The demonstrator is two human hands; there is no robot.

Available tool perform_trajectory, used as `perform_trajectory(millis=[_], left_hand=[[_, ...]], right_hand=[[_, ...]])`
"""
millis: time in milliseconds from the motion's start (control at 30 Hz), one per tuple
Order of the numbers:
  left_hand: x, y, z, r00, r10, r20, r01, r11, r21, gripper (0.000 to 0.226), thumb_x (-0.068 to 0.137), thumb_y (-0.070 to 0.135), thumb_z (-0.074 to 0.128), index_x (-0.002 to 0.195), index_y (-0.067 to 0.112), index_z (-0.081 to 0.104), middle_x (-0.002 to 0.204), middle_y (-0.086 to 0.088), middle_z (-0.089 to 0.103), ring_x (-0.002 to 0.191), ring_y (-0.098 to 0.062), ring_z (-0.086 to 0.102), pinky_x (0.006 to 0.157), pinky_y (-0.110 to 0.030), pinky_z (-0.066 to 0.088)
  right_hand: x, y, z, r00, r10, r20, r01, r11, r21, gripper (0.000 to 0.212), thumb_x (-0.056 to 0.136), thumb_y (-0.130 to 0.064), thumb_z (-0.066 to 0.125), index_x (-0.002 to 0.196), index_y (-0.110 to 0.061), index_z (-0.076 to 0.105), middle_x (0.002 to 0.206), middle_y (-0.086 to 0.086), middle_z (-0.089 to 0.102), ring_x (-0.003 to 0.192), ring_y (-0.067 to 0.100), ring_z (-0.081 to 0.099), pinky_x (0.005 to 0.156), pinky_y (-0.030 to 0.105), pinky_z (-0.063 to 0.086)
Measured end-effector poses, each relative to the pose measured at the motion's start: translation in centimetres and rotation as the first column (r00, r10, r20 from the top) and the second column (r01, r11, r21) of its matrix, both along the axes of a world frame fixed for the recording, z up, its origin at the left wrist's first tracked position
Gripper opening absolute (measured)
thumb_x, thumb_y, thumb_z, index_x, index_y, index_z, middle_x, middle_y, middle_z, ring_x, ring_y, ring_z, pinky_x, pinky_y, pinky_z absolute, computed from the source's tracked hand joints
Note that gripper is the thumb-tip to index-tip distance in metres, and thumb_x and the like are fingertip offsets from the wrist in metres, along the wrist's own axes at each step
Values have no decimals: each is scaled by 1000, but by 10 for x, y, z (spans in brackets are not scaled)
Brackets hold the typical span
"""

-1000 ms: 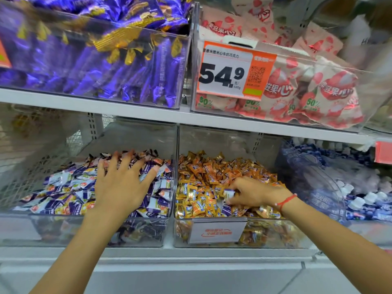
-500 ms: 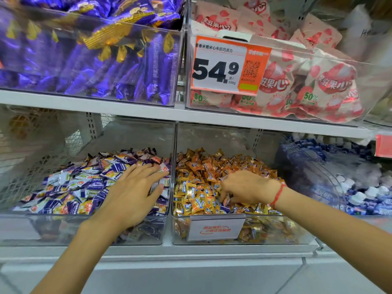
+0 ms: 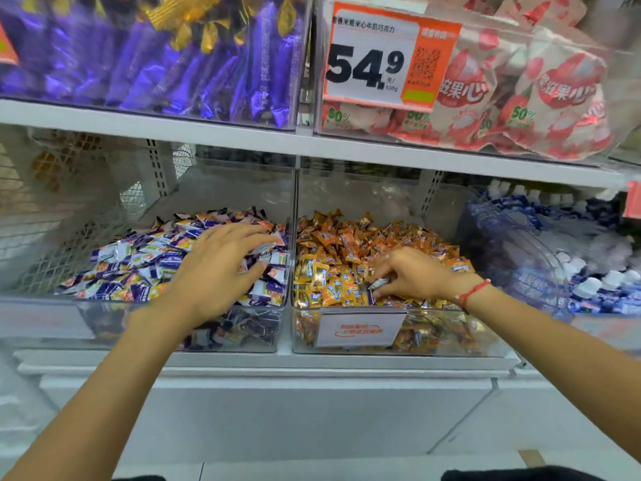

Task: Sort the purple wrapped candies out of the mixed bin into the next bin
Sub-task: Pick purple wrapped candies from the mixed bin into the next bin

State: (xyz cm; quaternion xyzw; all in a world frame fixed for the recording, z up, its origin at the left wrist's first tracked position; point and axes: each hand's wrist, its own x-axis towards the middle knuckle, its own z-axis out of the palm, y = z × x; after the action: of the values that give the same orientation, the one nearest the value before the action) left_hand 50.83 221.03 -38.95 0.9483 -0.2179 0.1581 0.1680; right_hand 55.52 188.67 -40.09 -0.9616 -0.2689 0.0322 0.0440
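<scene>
Two clear bins stand side by side on the lower shelf. The left bin holds purple and white wrapped candies. The right bin is full of orange wrapped candies with a few purple ones mixed in. My left hand lies flat on the purple pile, fingers straight and pointing right. My right hand, with a red string on the wrist, reaches into the orange pile and pinches a small purple candy between thumb and fingers.
An upper shelf overhangs the bins and carries purple bags and pink strawberry bags behind a 54.9 price tag. A bin of blue and white packets stands to the right. A small label fronts the orange bin.
My left hand has slid right and forward over the purple pile. My right hand has dug into the orange candies and now pinches a purple candy. The camera has tilted down a little.
</scene>
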Motion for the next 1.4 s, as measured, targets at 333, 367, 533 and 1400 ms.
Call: perform_trajectory(millis=[333,367,533,1400], left_hand=[[-20,25,-3,970,56,-237,-23,990,138,65,88,72,23,147,49,7,159,16,9,148,-7,0,118,-34,-6],[-20,26,-2,967,71,-246,-40,991,128,61,93,68,27,147,49,4,159,17,7,147,-6,-2,118,-34,-7],[-9,39,1,942,225,-249,-208,974,92,59,95,59,20,150,45,7,161,14,6,149,-11,3,120,-40,-3],[-15,-28,8,1000,11,-14,-15,935,-354,63,85,72,19,139,47,38,141,33,29,129,12,25,108,-21,23]], right_hand=[[-37,40,52,900,-273,-339,426,397,813,32,72,-45,72,77,-13,72,56,-4,58,44,4,43,51,17,36],[-40,55,57,906,-247,-344,415,364,834,30,73,-44,72,77,-13,71,57,-4,59,44,3,43,51,17,36],[-32,156,62,990,-112,-83,126,475,871,11,83,-28,75,91,-21,77,74,-2,71,62,-2,57,62,16,45],[-13,9,51,973,-227,-31,229,955,190,26,93,-27,62,116,-40,65,128,-18,60,112,7,61,100,33,47]])
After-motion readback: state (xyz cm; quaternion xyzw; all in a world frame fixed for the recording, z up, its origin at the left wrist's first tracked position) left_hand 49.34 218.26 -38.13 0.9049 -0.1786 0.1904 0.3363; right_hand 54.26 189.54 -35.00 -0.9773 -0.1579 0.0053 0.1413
